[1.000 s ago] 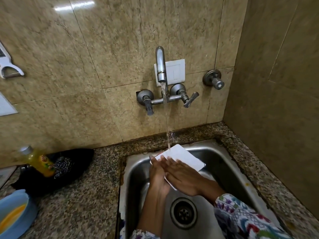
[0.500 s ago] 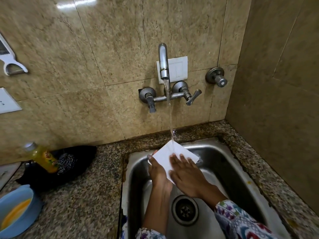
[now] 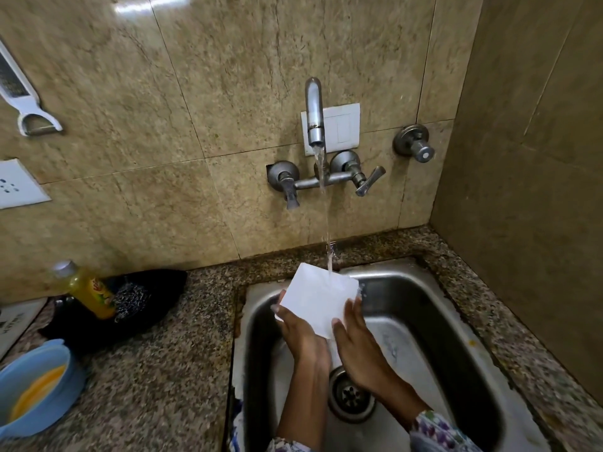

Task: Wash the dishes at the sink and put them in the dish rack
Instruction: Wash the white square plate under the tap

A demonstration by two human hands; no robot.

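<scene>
On my feed, a yellow bottle (image 3: 87, 291) with a silver cap leans tilted against a black cloth (image 3: 137, 301) on the speckled granite counter (image 3: 156, 380). A blue bowl (image 3: 36, 386) with yellow inside sits at the lower left edge. On the tiled wall I see a white peeler (image 3: 23, 96) hanging, a white socket plate (image 3: 18, 184) below it, and a round metal valve (image 3: 413, 143) further right.

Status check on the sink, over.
Both hands, left and right, hold white square plate under running tap. Over sink. Nothing blocking.
</scene>
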